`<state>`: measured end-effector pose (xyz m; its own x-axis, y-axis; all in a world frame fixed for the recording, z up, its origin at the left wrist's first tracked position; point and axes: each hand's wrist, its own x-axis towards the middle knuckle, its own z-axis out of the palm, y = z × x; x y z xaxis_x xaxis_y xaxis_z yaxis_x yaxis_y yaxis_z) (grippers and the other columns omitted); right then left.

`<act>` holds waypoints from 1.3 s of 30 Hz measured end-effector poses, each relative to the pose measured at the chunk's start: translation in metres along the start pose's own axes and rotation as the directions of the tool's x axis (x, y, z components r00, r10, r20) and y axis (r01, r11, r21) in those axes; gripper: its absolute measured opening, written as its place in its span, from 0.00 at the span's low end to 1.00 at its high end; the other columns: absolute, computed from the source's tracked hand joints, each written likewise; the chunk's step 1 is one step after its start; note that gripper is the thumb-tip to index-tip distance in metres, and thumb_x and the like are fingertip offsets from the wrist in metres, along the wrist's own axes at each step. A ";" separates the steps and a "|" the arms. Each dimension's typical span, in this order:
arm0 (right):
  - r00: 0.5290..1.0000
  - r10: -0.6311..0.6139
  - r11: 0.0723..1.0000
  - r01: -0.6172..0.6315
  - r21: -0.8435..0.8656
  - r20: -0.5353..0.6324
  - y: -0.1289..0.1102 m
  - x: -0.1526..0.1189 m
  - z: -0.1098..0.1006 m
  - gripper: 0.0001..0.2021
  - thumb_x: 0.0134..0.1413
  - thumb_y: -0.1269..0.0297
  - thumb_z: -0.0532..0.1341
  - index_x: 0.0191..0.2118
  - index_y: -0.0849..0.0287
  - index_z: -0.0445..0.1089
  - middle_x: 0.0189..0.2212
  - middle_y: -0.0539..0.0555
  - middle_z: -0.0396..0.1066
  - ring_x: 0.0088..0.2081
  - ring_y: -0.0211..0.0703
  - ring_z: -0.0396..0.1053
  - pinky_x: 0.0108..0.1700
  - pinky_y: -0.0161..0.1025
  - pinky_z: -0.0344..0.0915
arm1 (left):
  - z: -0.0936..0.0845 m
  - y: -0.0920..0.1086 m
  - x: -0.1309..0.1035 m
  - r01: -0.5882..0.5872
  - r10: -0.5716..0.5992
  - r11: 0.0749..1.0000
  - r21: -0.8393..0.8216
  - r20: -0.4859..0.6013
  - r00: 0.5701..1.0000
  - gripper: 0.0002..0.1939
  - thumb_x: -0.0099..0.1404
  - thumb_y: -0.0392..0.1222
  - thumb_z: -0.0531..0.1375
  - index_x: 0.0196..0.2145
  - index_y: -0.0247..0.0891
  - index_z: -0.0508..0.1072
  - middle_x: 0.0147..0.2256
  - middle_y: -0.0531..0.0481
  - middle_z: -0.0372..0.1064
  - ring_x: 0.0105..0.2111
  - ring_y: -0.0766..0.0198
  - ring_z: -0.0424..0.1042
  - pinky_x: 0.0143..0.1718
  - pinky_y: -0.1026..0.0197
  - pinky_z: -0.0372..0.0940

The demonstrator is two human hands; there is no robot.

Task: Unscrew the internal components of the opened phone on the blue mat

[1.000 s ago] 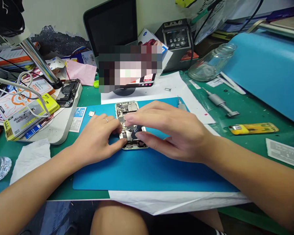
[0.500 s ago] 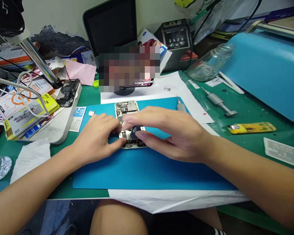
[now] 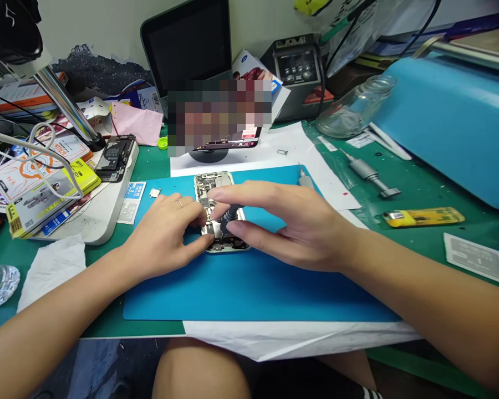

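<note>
An opened smartphone (image 3: pixel 213 183) with its inner boards exposed lies on a blue mat (image 3: pixel 233 293). My left hand (image 3: pixel 170 227) steadies it by the left edge, thumb at the lower side and fingers curled higher up. Between the thumb and fingers of my right hand (image 3: pixel 291 227) is a small dark screwdriver (image 3: pixel 229 217), slanted over the lower half of the phone; its tip is hard to make out. Part of the phone's right side is hidden behind my right fingers. A small metal piece (image 3: pixel 154 193) rests on the mat beyond my left hand.
Another screwdriver (image 3: pixel 304 176) lies at the mat's far edge. To the right are a larger grey screwdriver (image 3: pixel 368 173), a yellow tool (image 3: pixel 424 216), tweezers (image 3: pixel 388 141) and a glass jar (image 3: pixel 353 108). A second opened phone (image 3: pixel 115 158) and boxes (image 3: pixel 50 194) sit on the left.
My right hand has shifted slightly, its fingers closing a little around the screwdriver, which has turned somewhat. My left hand and the phone stay in place.
</note>
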<state>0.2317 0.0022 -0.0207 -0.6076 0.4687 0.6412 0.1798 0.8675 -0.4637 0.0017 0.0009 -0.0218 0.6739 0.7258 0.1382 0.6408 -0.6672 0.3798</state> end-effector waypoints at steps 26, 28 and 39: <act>1.000 0.009 1.000 -0.009 0.011 0.029 0.000 -0.001 -0.003 0.20 0.65 0.73 0.59 0.61 0.57 0.67 0.53 0.54 0.78 0.51 0.38 0.77 0.57 0.34 0.73 | -0.001 0.001 0.000 -0.034 0.036 0.999 0.033 -0.036 0.999 0.07 0.70 0.44 0.59 0.37 0.39 0.69 0.35 0.50 0.72 0.37 0.57 0.66 0.39 0.54 0.56; 1.000 0.008 1.000 -0.008 0.009 0.025 0.000 -0.001 -0.003 0.20 0.65 0.73 0.60 0.61 0.56 0.67 0.53 0.54 0.78 0.52 0.40 0.77 0.57 0.36 0.73 | -0.001 0.001 0.000 -0.032 0.033 0.999 0.027 -0.032 0.999 0.07 0.71 0.44 0.58 0.37 0.39 0.69 0.36 0.50 0.72 0.37 0.57 0.66 0.39 0.54 0.56; 0.998 0.054 0.999 -0.054 0.005 0.028 -0.004 0.000 -0.004 0.22 0.64 0.75 0.57 0.61 0.54 0.67 0.48 0.53 0.79 0.49 0.40 0.78 0.56 0.38 0.74 | -0.004 0.002 0.000 -0.018 0.018 1.000 0.020 0.006 1.000 0.05 0.71 0.42 0.56 0.38 0.39 0.67 0.38 0.48 0.72 0.39 0.56 0.67 0.41 0.53 0.57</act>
<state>0.2341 -0.0008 -0.0168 -0.6182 0.5098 0.5983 0.2086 0.8403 -0.5004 0.0019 -0.0003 -0.0177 0.6873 0.7129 0.1393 0.6360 -0.6832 0.3588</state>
